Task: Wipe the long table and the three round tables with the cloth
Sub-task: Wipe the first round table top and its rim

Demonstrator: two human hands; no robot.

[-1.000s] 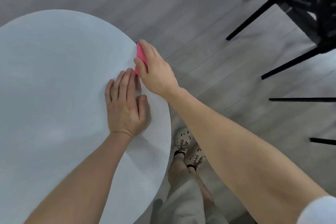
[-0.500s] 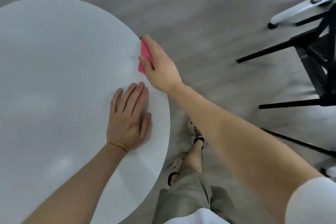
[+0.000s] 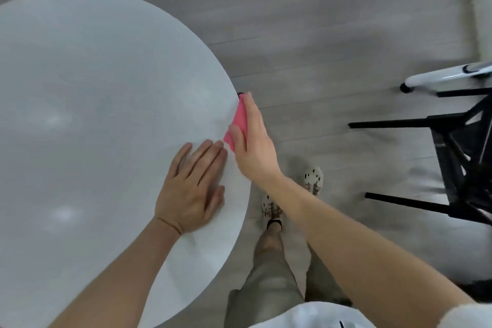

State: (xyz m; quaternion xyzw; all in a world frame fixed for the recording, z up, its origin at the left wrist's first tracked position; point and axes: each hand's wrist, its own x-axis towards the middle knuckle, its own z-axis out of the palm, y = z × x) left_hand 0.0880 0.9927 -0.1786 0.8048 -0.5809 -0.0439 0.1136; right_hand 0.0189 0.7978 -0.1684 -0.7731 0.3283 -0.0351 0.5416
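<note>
Round table [image 3: 93, 114], left of frame: plain pale grey-white with faint bright glare patches. Cloth [image 3: 239, 121] at its right rim: solid pink. Floor [image 3: 319, 34]: grey planks, thin seams. Shoes [image 3: 314, 177], lower centre: white with dark speckles. Trousers [image 3: 266, 282]: khaki. Chair frame [image 3: 452, 141], right edge: black.

right hand [image 3: 253, 146] pressing pink cloth [image 3: 238, 125], table edge [image 3: 241, 210]

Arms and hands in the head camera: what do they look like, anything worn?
Left forearm and right forearm are bare. A white sleeve covers the right upper arm. The left hand has a thin band at its wrist; the right hand shows no ring, watch or glove.
</note>
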